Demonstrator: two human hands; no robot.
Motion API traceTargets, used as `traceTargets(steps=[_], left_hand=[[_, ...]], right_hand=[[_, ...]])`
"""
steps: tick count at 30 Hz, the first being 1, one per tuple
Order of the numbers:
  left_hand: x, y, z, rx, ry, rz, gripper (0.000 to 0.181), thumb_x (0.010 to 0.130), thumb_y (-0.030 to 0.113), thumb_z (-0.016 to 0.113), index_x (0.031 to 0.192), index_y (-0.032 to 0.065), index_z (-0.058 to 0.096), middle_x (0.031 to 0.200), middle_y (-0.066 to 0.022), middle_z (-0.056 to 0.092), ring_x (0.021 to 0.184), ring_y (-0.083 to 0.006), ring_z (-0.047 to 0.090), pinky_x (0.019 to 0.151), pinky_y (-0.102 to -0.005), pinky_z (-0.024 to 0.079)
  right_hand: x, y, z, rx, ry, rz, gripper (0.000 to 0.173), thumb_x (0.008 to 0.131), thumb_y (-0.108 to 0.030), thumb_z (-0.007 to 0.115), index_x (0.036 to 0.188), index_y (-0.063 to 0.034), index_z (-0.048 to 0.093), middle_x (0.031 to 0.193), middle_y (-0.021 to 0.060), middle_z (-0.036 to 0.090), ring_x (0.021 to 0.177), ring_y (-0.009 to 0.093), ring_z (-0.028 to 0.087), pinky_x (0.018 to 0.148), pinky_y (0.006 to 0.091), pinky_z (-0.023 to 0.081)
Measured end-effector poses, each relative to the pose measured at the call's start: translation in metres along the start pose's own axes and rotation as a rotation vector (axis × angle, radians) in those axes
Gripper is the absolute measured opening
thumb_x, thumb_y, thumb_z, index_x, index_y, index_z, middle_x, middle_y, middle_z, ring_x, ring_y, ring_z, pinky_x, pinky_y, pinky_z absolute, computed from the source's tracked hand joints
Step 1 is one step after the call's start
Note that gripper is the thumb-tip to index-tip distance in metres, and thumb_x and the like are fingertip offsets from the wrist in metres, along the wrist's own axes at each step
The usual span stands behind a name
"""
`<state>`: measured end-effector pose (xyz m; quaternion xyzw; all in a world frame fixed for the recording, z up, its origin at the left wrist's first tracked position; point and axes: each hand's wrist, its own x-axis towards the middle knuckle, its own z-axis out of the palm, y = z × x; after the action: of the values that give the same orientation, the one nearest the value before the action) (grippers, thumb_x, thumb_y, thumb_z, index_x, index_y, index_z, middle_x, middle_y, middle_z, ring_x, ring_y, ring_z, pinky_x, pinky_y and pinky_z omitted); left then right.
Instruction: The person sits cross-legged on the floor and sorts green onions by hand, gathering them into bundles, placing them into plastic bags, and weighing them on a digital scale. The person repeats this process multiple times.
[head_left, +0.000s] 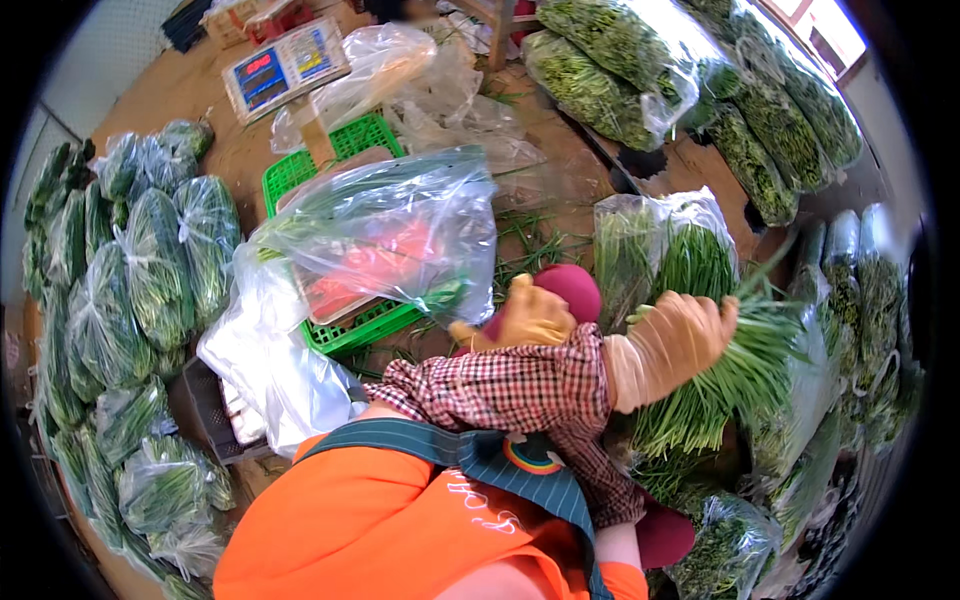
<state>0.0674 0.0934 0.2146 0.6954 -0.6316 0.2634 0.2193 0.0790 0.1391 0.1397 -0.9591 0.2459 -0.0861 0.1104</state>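
Observation:
Both my hands wear tan work gloves, and my arms, in checked sleeves, cross before me. My left hand (671, 345) reaches over to the right, its fingers curled around a bunch of green chives (720, 382) whose leaves fan downward. My right hand (534, 315) is beside a magenta-covered knee (571, 291); its thumb points towards the clear plastic bag (375, 232), but whether it grips the bag's edge is hidden. Under that bag lies a green plastic basket (330, 337) with something red. Just beyond my left hand, more upright chives (694, 259) stand in a plastic bag.
Bagged greens pile up on the left (150, 262), and more large bags (600, 82) line the back right. A digital scale (285, 67) is at the back. White plastic bags (300, 390) drape over a dark crate (206, 412). Loose leaves (532, 232) litter the floor.

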Motion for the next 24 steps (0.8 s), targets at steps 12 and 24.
traceTargets(steps=[12,24], left_hand=[[-0.067,-0.054,-0.076,-0.077,0.247,-0.035,0.046,0.073,0.013,0.051,0.118,0.0023,0.049,0.065,0.0000,0.039,0.054,-0.0124,0.044,0.046,-0.0252,0.036],[-0.112,-0.211,-0.031,-0.743,0.222,-0.319,0.047,0.071,0.018,0.069,0.112,0.0049,0.050,0.098,-0.0174,0.060,0.088,-0.0327,0.061,0.073,-0.0357,0.049]], right_hand=[[0.077,-0.013,0.009,2.097,-0.134,0.199,0.017,0.087,-0.011,0.047,0.099,-0.0029,0.055,0.097,0.0162,0.062,0.080,0.026,0.062,0.073,0.0385,0.051],[0.120,-0.005,-0.066,2.387,-0.357,-0.282,0.024,0.089,-0.023,0.050,0.103,-0.0035,0.052,0.096,0.0153,0.061,0.077,0.021,0.061,0.061,0.0329,0.051]])
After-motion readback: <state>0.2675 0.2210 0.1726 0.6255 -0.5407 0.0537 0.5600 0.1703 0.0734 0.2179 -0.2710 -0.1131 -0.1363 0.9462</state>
